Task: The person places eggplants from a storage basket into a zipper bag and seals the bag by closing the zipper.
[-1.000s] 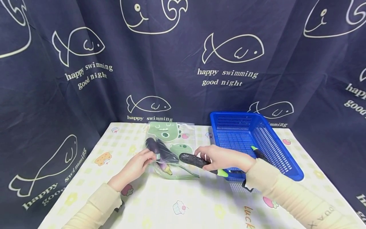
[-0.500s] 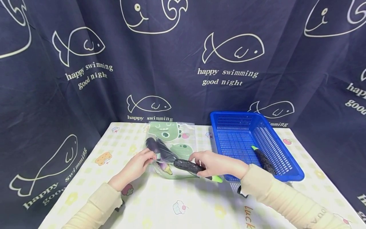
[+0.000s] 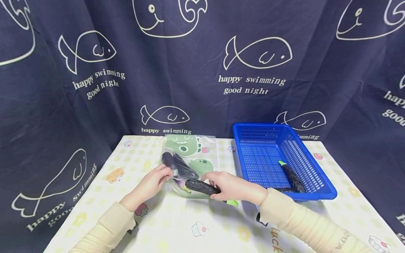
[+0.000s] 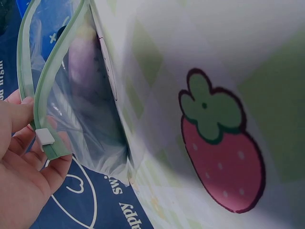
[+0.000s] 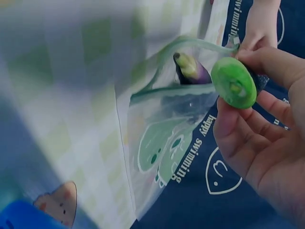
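My left hand (image 3: 159,175) pinches the left corner of a clear zip bag (image 3: 209,147) by its green zip edge, beside the white slider (image 4: 45,137). The bag's mouth gapes toward me. Inside lie dark eggplants (image 3: 180,165), one with a purple neck and a pale yellow-green stem (image 5: 187,64). My right hand (image 3: 232,188) grips a long, dark, wrinkled vegetable (image 3: 200,186) by its rear part, its bright green end (image 5: 233,82) sticking out behind the fingers. Its front end overlaps the bag's mouth in the head view, close to the stem.
A blue plastic basket (image 3: 237,140) stands to the right, with similar dark vegetables (image 3: 292,177) inside, one showing a green tip. The table has a pale checked cloth (image 3: 177,225) with printed cakes and fruit. A dark blue fish-print curtain (image 3: 202,70) hangs right behind the table.
My right hand has moved left and slightly down from near the basket, carrying the dark wrinkled vegetable to the bag's mouth. My left hand keeps its pinch on the bag's corner.
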`<state>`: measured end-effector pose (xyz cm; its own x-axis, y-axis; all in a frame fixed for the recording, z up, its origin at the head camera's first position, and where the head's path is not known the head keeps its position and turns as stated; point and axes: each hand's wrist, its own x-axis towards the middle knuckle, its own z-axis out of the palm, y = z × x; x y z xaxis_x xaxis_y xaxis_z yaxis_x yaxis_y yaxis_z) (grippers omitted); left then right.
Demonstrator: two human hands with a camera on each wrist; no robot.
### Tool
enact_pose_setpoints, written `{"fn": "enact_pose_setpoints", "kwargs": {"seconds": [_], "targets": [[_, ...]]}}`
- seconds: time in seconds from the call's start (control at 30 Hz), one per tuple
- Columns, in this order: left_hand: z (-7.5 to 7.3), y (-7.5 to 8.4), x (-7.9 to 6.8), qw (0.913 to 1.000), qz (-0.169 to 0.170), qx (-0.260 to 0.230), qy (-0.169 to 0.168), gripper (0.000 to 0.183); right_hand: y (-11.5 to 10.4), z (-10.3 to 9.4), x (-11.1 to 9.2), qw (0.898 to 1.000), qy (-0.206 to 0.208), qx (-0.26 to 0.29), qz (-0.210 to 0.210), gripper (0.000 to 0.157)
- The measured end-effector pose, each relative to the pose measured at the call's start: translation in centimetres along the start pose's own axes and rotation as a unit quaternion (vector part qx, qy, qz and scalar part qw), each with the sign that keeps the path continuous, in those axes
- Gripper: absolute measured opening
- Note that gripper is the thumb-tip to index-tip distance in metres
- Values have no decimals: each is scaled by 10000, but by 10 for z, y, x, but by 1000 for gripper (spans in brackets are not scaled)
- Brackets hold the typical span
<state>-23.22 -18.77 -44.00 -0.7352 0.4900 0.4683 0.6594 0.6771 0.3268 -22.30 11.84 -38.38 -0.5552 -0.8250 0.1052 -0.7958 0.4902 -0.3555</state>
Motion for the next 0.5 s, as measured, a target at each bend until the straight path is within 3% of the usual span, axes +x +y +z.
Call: {"fn": "enact_pose_setpoints", "kwargs": {"seconds": [0.5], "targets": [[3, -2, 0, 10000, 42, -32, 27, 18, -10, 27, 3, 9964, 526, -632, 184, 49]]}}
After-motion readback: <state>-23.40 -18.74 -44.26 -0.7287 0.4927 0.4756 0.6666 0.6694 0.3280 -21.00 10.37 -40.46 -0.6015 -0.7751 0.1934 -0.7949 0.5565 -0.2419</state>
